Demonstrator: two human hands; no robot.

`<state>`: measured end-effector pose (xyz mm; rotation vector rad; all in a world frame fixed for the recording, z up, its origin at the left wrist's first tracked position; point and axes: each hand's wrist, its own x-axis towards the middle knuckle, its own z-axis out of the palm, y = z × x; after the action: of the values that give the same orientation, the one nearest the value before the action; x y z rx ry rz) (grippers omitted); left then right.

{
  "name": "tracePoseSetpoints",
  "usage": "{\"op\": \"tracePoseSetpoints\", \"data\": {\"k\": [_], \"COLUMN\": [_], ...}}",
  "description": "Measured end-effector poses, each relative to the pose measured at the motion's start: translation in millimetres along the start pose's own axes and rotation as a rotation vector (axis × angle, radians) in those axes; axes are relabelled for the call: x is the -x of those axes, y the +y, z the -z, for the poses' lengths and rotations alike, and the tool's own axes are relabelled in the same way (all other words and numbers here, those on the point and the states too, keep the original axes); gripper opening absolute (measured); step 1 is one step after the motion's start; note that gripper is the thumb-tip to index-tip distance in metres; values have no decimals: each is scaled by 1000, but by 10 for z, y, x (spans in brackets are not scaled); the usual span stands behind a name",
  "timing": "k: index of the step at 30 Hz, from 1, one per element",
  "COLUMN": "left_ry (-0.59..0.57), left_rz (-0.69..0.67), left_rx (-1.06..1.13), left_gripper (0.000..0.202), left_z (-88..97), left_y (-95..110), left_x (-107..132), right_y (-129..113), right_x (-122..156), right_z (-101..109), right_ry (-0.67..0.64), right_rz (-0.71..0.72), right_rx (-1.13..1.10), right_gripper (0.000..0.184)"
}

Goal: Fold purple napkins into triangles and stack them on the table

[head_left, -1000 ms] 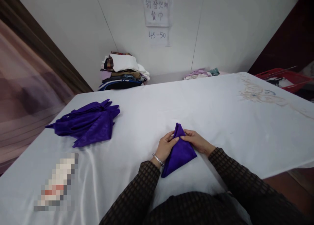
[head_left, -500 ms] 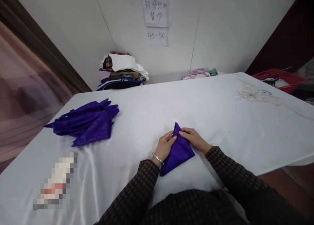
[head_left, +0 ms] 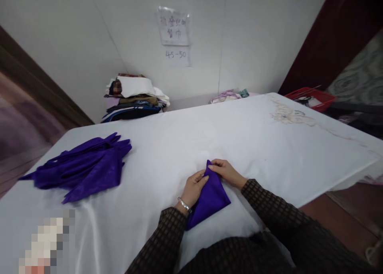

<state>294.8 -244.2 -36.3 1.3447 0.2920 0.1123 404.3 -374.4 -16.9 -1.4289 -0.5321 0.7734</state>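
A purple cloth napkin (head_left: 211, 198), folded to a triangle with its tip pointing away from me, is held at the near edge of the table. My left hand (head_left: 194, 189), with a silver bracelet at the wrist, pinches its left side, thumb on top. On the upper right side, close to the tip, my right hand (head_left: 226, 172) grips the fabric between thumb and fingers. The fingers beneath the cloth are partly hidden. To the left lies a loose heap of purple napkins (head_left: 86, 162) with several pointed corners sticking out.
A white cloth (head_left: 161, 146) covers the table. Beyond its far edge are a stack of folded clothes (head_left: 136, 100), some pink fabric (head_left: 226, 96) and a red basket (head_left: 324, 100). A pixelated object (head_left: 44, 242) lies front left. A handwritten sign (head_left: 175, 30) hangs on the wall.
The camera has turned, so the table and heap sit further left and lower in view. Both hands keep hold of the folded napkin; my right hand is slightly nearer its tip.
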Motion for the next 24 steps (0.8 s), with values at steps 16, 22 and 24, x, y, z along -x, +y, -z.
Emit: {"op": "tracePoseSetpoints", "data": {"k": [16, 22, 24], "left_ry": [217, 417, 455], "left_rz": [71, 115, 101], "left_rx": [37, 106, 129], "left_gripper": [48, 49, 48], "left_z": [101, 123, 119], "left_y": [101, 139, 145], "left_x": [-24, -34, -29], "right_y": [74, 103, 92], "right_x": [266, 508, 537], "right_z": [-32, -237, -361], "right_ry": [-16, 12, -2], "right_rz": [-56, -109, -53], "right_rx": [-161, -458, -539], "right_gripper": [44, 54, 52]}}
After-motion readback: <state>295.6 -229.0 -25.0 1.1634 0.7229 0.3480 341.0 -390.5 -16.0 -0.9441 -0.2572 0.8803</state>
